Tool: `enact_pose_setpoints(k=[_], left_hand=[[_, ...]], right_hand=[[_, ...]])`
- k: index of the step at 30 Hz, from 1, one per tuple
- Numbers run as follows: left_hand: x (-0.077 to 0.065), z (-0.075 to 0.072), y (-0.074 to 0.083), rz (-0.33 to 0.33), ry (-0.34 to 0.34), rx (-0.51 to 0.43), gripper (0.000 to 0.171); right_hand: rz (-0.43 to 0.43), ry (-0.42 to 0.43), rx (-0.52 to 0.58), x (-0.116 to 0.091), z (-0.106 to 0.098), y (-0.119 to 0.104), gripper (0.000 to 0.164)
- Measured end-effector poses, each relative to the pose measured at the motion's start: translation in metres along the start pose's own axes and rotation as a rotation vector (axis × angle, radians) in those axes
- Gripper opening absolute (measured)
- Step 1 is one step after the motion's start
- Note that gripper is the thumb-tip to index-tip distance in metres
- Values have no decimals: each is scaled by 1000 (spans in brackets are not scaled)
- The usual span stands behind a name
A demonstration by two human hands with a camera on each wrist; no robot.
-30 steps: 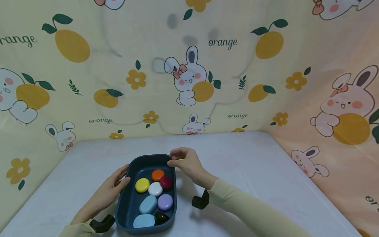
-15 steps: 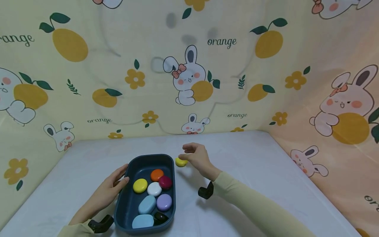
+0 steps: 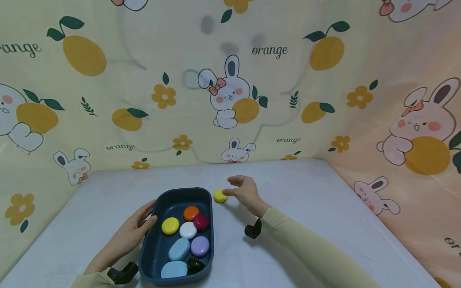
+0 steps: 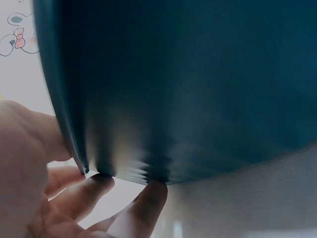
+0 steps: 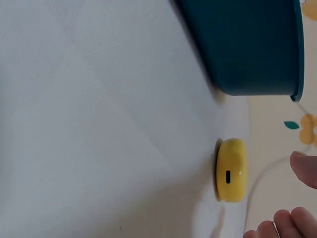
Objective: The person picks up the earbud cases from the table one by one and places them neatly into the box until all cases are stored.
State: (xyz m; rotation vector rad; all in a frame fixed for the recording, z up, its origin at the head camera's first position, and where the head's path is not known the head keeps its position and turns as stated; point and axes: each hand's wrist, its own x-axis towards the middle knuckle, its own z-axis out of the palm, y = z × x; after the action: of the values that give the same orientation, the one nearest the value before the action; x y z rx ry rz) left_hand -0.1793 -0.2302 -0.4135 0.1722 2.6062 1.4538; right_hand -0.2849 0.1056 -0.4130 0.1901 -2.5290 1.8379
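Observation:
A dark blue rectangular bin (image 3: 151,248) holds several smooth rounded cases in different colours. My left hand (image 3: 131,234) grips its left side, thumb over the rim and fingers along the outside wall, as the left wrist view also shows. A small round yellow earbud case (image 3: 220,196), with a dark port slot facing the right wrist camera, lies on the table just beyond the bin's far right corner. My right hand (image 3: 246,195) hovers right beside it, thumb and fingers spread apart with nothing between them; the thumb tip overlaps the case's edge in the head view.
Inside the bin are an orange case (image 3: 191,213), a dark red one (image 3: 201,222), a yellow one (image 3: 170,226), a white one (image 3: 188,230), a purple one (image 3: 199,246), two light blue ones and a black one (image 3: 195,264). A white cloth covers the table (image 3: 306,224); a printed curtain (image 3: 162,60) rises behind.
My right hand has moved right from the bin's far right corner, and the yellow earbud case, mostly hidden behind its fingers before, shows on the table. My left hand keeps its grip on the bin.

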Motion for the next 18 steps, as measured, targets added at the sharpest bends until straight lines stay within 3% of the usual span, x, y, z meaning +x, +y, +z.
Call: enact_pose_setpoints(k=[8,18], left_hand=[[-1,-1,-5,12,3,3,72],[1,0,0,4,-1,-1,72]], right_hand=[[9,-14,-22,0,4,5,53],[56,-12,-35,5,5,10,57]])
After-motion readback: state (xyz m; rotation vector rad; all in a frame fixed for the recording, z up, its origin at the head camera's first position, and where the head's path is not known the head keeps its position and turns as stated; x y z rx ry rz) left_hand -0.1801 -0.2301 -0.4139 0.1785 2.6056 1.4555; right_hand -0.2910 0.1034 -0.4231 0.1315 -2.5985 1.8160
